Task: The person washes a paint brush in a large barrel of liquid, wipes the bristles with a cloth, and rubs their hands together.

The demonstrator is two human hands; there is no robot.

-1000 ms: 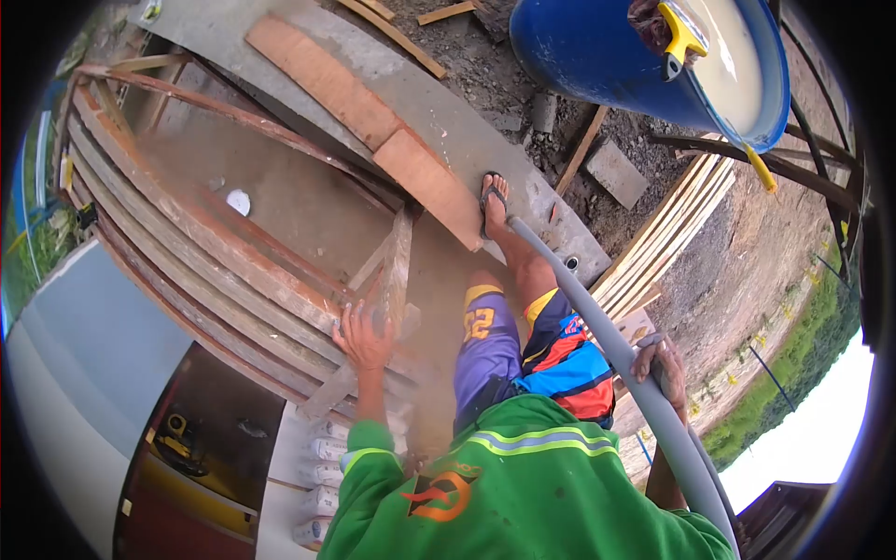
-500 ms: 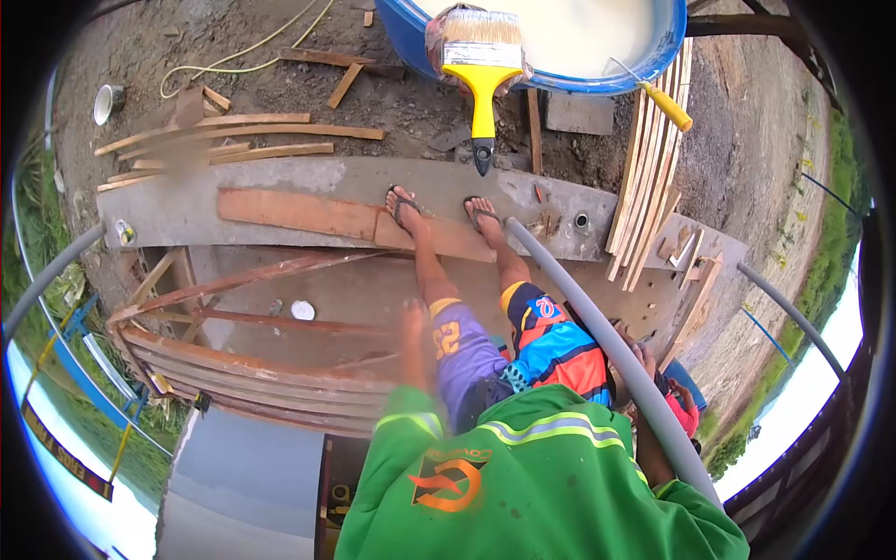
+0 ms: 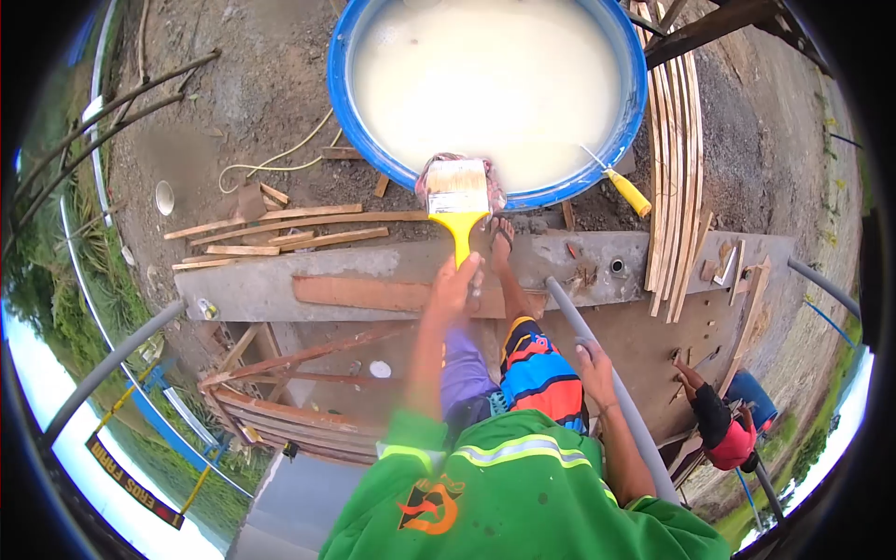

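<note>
A wide paintbrush (image 3: 457, 201) with a yellow handle lies bristles-up against the near rim of a blue drum (image 3: 338, 89). My left hand (image 3: 455, 287), slightly blurred, is closed on the lower end of its handle. Behind the bristles is a crumpled, reddish thing that I cannot make out. Pale, milky liquid (image 3: 485, 84) fills the drum. A yellow-handled tool (image 3: 627, 191) with a thin metal shaft leans over the drum's right rim, its shaft end reaching toward the liquid. My right hand (image 3: 595, 367) is wrapped round a slanting grey rail (image 3: 625, 411) beside my body.
A concrete ledge (image 3: 243, 277) with a wooden board (image 3: 364, 293) on it crosses under me. Wood strips lie at the left (image 3: 317, 213) and right (image 3: 677, 149). A wooden frame (image 3: 289, 411) stands at lower left. Another person (image 3: 728, 429) is at the right, below.
My left hand has moved up and forward from beside my leg onto the paintbrush handle. The view has tilted forward, so more of the drum shows. The other person is more visible.
</note>
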